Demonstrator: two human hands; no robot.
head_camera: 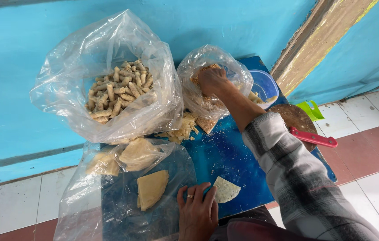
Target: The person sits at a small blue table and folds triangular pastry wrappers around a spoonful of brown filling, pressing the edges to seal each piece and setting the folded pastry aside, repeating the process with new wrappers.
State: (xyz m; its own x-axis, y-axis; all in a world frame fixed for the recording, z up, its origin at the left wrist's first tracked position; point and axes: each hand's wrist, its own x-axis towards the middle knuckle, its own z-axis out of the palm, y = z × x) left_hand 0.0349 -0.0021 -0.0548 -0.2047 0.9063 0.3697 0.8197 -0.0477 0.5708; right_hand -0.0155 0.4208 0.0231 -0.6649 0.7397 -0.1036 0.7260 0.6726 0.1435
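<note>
Soft even daylight, sharp, wide-angle edges.

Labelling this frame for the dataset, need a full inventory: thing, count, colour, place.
Large bag of rolls: 1, clear plastic, many beige rolled pieces, far left of the table.
Small bag of crumbs: 1, clear, brown crumbs, centre back.
Flat bag of wrappers: 1, clear, pale yellow folded sheets, near left.
Triangular wrapper: 1, off-white, on the table near front.
Table: 1, blue, crumb-dusted.
Tub: 1, clear with blue tint, back right.
Round board: 1, brown, right edge.
Knife: 1, pink handle, on the board.
Green plastic item: 1, behind the board; kind unclear.
Left hand: ringed, flat on the table beside the triangular wrapper.
Right hand: inside the small bag of crumbs, plaid sleeve.
</note>
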